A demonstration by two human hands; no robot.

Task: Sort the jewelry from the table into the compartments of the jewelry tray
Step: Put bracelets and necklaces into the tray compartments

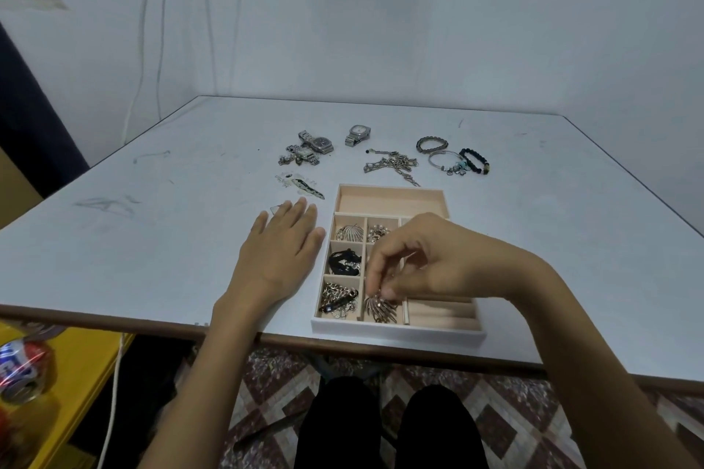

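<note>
At the lower left of the frame sits one crushed can (23, 373) on a yellow shelf (80, 369), below the edge of the white table (152, 240). The left hand (282, 247) lies palm down on the table just left of the tray, fingers straight and close together, holding nothing. Above it, toward the middle, lies a black-and-white piece (304, 185), and farther up are three watches (316, 144), two touching and one apart to their right. The tray (396, 333) stands at the near edge, bottom centre. In its left column I count three filled compartments: a silver leaf brooch (348, 232), a black piece (344, 263), and a pile of chains (339, 301). The right hand (430, 263) hovers over the tray, its thumb and fingertips (388, 291) pinched together on the top of a fan-shaped pendant (381, 309), which hangs into the near middle compartment. Above the tray lies one tangle of loose chain (392, 166), and to its right are three bracelets (431, 144), close together.
</note>
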